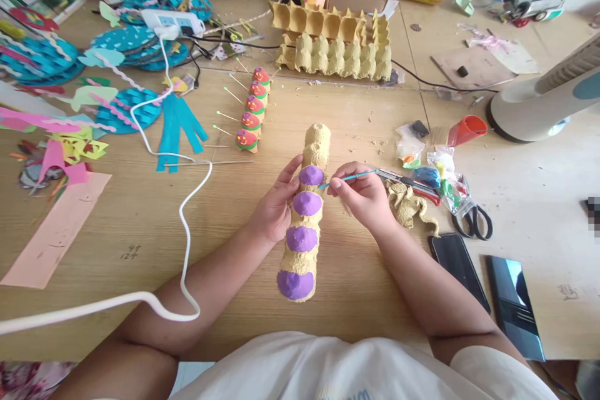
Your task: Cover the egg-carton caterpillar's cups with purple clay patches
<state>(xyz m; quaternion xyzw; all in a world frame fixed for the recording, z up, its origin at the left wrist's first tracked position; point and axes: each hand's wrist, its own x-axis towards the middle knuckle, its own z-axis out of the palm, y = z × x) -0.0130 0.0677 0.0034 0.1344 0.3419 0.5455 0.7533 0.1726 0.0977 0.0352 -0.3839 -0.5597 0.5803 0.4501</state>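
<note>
My left hand (280, 200) holds a long strip of egg carton (307, 260) by its left side, over the table in front of me. Purple covers several of its bumps; the bump at the far end is bare tan. Between the thumb and fingers of my right hand (359, 194) is a thin blue tool (349, 179), its tip at the right edge of the farthest purple bump (311, 175). Beyond my left hand stands a finished-looking row of red and green bumps with faces (252, 119), with pins sticking out of it.
More egg cartons (342, 56) lie at the back. Torn carton scraps (407, 203), a cutter (407, 181), scissors (472, 222), clay bags and a phone (458, 269) are on the right. A white cable (187, 225), blue paper strips (175, 131) and woven discs are on the left.
</note>
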